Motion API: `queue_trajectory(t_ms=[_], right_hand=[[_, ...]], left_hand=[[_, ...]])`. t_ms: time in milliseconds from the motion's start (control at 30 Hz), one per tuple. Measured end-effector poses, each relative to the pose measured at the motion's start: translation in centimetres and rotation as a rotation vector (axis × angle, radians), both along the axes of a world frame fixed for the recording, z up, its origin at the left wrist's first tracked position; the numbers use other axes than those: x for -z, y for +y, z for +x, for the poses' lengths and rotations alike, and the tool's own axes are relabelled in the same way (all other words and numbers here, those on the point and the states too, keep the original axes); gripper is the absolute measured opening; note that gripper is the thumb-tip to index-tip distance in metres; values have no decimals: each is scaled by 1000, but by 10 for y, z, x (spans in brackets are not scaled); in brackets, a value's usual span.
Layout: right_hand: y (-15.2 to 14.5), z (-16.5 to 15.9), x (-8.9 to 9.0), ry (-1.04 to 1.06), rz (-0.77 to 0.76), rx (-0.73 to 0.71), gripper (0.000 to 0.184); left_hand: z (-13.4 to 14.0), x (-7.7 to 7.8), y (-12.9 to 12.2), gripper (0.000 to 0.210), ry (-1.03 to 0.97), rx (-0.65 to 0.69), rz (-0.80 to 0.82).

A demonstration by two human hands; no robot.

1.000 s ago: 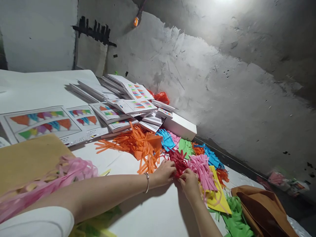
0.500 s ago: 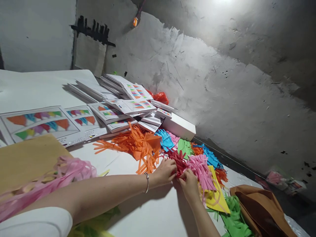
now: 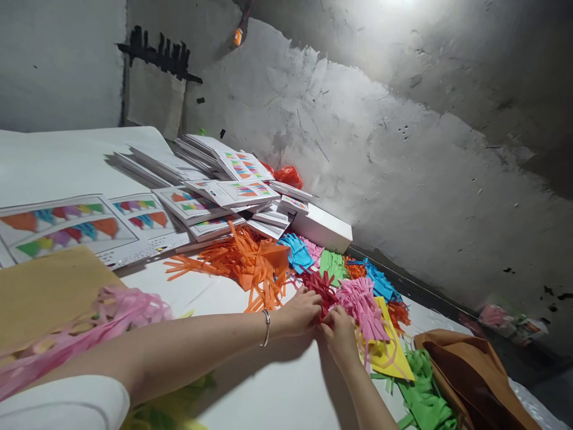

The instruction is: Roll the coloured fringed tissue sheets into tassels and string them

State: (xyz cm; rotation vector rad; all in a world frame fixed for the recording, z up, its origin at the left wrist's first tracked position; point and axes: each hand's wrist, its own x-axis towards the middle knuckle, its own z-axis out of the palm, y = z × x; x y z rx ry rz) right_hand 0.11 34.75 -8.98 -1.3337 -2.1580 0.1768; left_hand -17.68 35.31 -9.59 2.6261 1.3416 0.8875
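My left hand [image 3: 299,310] and my right hand [image 3: 341,331] meet at the near edge of a red fringed paper piece [image 3: 321,285], with the fingers of both pinching it. A silver bangle [image 3: 266,328] circles my left wrist. Just right of the red piece lies a pink fringed piece [image 3: 360,303] on top of a yellow one [image 3: 387,352]. An orange fringed pile [image 3: 250,263] spreads out to the left. Blue [image 3: 296,251] and green [image 3: 330,264] fringed pieces lie behind.
Stacks of white printed cards [image 3: 224,191] and a white box [image 3: 323,228] sit against the grey wall. A printed sheet [image 3: 85,224], brown paper [image 3: 40,286] and pink streamers [image 3: 89,328] lie at the left. A brown bag [image 3: 470,376] and green fringe [image 3: 425,400] are at the right.
Both hands stay pinched on the red fringed piece. The view has drifted slightly, so everything sits a little lower-left in the frame.
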Motion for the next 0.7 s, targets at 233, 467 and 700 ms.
queue_trajectory(t_ms=[233,467,700], right_hand=[[3,20,-6,48,21,-42,11],[-12,74,-19,124,48,-12,16],[-54,169,-29,241,35,342,32]], left_hand=[[-21,-7,22,20,-208,-208,-162],[-45,-26,63,32,-656,-407,-427],[-63,-80,94,34,-1008,-423,-479]])
